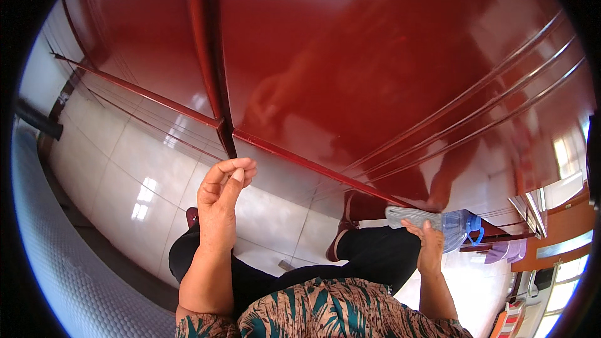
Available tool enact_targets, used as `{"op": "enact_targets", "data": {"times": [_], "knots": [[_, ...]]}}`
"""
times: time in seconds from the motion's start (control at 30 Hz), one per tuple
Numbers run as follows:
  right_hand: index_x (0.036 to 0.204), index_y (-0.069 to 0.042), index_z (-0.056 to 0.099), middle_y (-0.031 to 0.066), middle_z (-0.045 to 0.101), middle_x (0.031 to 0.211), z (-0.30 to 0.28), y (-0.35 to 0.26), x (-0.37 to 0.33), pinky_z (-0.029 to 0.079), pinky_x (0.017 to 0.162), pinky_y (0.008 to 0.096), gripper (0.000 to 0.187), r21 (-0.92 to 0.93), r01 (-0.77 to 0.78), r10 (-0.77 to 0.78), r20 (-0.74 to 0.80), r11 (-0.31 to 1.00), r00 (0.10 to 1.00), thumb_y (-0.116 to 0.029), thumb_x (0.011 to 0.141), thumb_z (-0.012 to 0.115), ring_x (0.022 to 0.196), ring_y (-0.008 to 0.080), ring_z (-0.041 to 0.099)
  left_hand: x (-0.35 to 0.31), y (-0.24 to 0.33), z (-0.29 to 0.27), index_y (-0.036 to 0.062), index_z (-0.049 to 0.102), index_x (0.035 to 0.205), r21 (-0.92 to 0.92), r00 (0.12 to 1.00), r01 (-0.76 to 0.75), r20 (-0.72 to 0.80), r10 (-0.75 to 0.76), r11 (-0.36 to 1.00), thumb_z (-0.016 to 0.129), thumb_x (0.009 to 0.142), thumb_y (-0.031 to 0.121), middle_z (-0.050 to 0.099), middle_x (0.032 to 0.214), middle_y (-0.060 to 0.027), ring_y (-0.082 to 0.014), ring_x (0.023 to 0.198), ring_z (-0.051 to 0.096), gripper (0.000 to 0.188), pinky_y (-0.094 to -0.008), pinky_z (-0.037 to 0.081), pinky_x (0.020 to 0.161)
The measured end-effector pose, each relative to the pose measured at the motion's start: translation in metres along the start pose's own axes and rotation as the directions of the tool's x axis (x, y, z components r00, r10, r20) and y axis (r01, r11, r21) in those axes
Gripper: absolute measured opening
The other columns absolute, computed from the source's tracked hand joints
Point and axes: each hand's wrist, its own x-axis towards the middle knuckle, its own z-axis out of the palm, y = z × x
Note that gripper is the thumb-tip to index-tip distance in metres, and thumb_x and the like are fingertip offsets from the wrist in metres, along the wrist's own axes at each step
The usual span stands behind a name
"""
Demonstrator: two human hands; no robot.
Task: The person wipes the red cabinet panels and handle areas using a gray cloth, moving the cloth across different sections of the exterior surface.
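Before me stands a glossy dark-red cabinet door (350, 56), reflecting my shape. Just below the door's lower corner, near the dark gap beside it, my left hand (224, 191) is closed, thumb pressed against curled fingers. Whether anything is pinched there I cannot make out. At the right, my right hand (429, 241) holds a grey ribbed cloth (407, 215) that looks folded, close to the door's bottom edge. Right beside that hand is a clear bluish plastic bottle (456, 228) with a blue cap and handle, partly hidden by the hand.
Another red panel (138, 25) adjoins on the left. Pale tiles (119, 181) cover the floor, where my shod feet stand. A light-blue textured padded surface (69, 250) curves along the left side. To the right are a purple cloth (506, 251) and brown wooden furniture (563, 231).
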Motion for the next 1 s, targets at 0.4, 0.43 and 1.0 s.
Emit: {"op": "enact_targets", "data": {"times": [0.4,0.43,1.0], "knots": [[0.067,0.002,0.056,0.0105,0.042,0.055,0.252,-0.051,0.058,0.035,0.054,0.0365,0.047,0.019,0.408,-0.371,0.455,0.913,0.809,-0.035,0.097,0.053,0.056,0.0185,0.038,0.019,0.005,-0.03,0.0012,0.063,0.108,0.022,0.964,-0.144,-0.223,0.145,0.989,0.056,0.094,0.011,0.066,0.105,-0.0068,-0.0148,0.099,0.061,0.018,-0.0285,0.045,0.09],[0.07,0.002,0.058,0.0126,0.044,0.057,0.27,-0.053,0.062,0.035,0.055,0.0371,0.045,0.052,0.334,-0.316,0.488,0.941,0.814,-0.033,0.097,0.053,0.057,0.0204,0.04,0.021,0.005,-0.031,0.0012,0.063,0.107,0.023,0.962,-0.149,-0.229,0.15,0.989,0.057,0.094,0.011,0.066,0.105,-0.0067,-0.0149,0.099,0.061,0.018,-0.0286,0.045,0.091],[0.095,0.007,0.066,0.033,0.062,0.1,0.144,0.221,0.06,0.042,0.09,0.0475,0.065,-0.787,0.03,0.409,0.352,0.616,0.842,-0.055,0.091,0.047,0.104,0.0445,0.058,0.013,0.004,-0.018,0.0021,0.065,0.105,-0.025,0.99,-0.064,-0.129,0.06,0.998,0.055,0.094,0.011,0.068,0.102,-0.0071,-0.0136,0.093,0.063,0.018,-0.029,0.047,0.089]]}}
